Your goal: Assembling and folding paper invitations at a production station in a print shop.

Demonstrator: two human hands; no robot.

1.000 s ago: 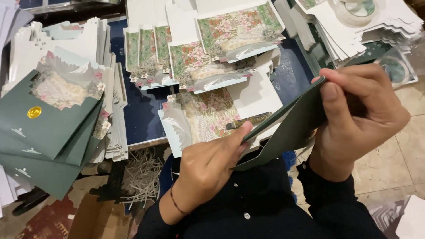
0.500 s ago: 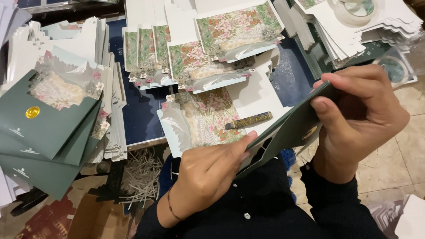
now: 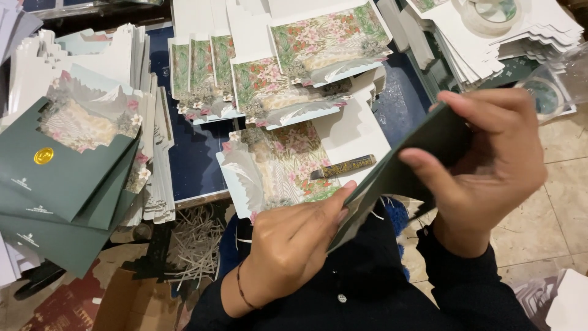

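Head view, looking down: dark green card envelope (image 3: 398, 175) held tilted between both hands, above the lap and a dark blue low table (image 3: 190, 159). Right hand (image 3: 490, 165) clamped on the upper end, thumb (image 3: 429, 171) pressed across the near face, remaining fingers curled over the top edge and behind. Left hand (image 3: 294, 245) at the lower end, fingers bunched together with tips tucked against the envelope's open edge; cannot tell how far inside. Just beyond the left fingertips, a floral printed card (image 3: 275, 168) lying flat on the table, a small dark gold-patterned strip (image 3: 343, 167) resting on it. Farther beyond, overlapping rows of more floral cards (image 3: 288, 73). Well off to the left of the left hand, a stack of finished green envelopes (image 3: 55, 178), the top one with a gold round seal (image 3: 43, 155) and a floral insert showing. Below that stack, pale paper trimmings (image 3: 196, 239) on the floor. Beyond the right fingers, piles of white cut card (image 3: 527, 30) and a roll of clear tape (image 3: 490, 12).
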